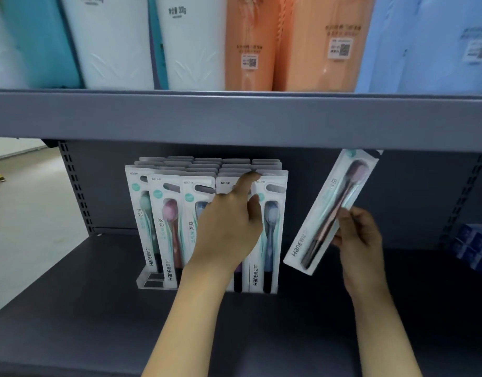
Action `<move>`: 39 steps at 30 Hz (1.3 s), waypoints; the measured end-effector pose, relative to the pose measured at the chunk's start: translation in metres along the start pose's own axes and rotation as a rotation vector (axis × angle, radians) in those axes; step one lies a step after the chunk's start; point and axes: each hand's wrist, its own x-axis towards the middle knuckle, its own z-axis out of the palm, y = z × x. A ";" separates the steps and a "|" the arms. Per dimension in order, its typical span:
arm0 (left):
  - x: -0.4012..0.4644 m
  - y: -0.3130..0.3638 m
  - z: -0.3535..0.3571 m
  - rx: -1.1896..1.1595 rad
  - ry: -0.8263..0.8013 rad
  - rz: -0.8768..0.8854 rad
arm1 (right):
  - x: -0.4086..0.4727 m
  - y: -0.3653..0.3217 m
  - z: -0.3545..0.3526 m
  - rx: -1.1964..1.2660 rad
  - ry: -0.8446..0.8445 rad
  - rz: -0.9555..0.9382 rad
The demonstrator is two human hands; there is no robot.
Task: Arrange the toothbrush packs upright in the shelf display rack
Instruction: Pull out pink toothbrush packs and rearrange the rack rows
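- Upper shelf: soft plastic-wrapped tissue bundles point(117, 42), white/teal, then orange, then pale blue on the right; tops cut off, print blurred.
- Grey metal shelf edge point(234, 118) runs full width; perforated uprights on the back panel.
- Lower shelf deck point(71, 322): dark matte grey.
- Clear acrylic rack point(150, 280) sits on the deck; only its lower left corner is readable.
- Toothbrush packs point(163, 221) stand upright in the rack, several rows deep: flat white card with clear blister. Front row brush heads green, pink, blue, one hidden, dark blue. Back rows show top edges only.
- Left hand point(229, 227) in front of the rack, index finger extended onto the pack tops, other fingers loosely bent, gripping nothing. It covers most of the fourth front pack.
- Loose pack point(329, 210), tilted, in the air right of the rack, apart from it; dark/brown brush; top corner hidden behind the shelf edge.
- Right hand point(359, 235) pinches that pack's right edge, low down.
- Far right: blue boxes point(473, 248), blurred, cut off.
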 end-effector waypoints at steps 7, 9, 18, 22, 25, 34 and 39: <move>-0.003 -0.001 0.004 -0.137 0.075 0.087 | -0.013 -0.007 -0.013 -0.067 -0.228 0.064; -0.005 0.002 0.006 -0.220 0.102 0.089 | -0.016 -0.009 -0.016 -0.055 -0.329 0.105; -0.019 0.010 0.014 -0.382 -0.029 0.019 | -0.028 -0.009 -0.005 0.039 -0.546 0.158; -0.023 0.007 0.012 -0.457 -0.070 -0.043 | -0.033 -0.014 0.001 0.067 -0.564 0.156; -0.024 0.005 0.008 -0.491 -0.104 -0.058 | -0.035 -0.016 0.003 0.042 -0.549 0.148; -0.030 -0.007 -0.001 -0.522 -0.211 -0.191 | -0.039 0.002 0.012 -0.163 -0.368 0.138; -0.034 -0.016 -0.014 -0.516 -0.183 -0.259 | -0.036 0.030 0.015 -0.529 -0.362 0.022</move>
